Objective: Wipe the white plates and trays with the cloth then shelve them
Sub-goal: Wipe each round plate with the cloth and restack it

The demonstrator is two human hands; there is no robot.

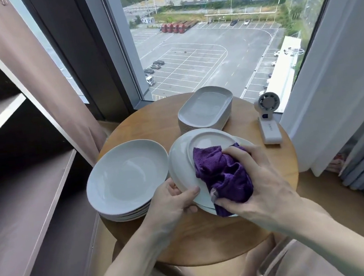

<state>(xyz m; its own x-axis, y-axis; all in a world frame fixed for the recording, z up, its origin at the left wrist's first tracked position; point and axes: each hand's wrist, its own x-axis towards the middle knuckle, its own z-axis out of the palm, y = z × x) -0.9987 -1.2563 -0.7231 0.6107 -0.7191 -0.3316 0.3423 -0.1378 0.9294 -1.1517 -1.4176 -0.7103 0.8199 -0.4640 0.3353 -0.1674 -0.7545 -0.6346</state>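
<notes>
High-rise room, likely hotel or flat | tall window [199,44] over car park | curtains [330,50] | round wooden table [211,237] | empty shelves [3,127]

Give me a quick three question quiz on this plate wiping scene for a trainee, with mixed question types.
1. True or false: the right hand presses the purple cloth on the plate that the left hand grips.
2. Nearest the window: A) oval plate stack, B) rectangular tray stack?
3. Fill in: the white fan lies on the ____ side of the table.
Key: 1 true; 2 B; 3 right.
</notes>
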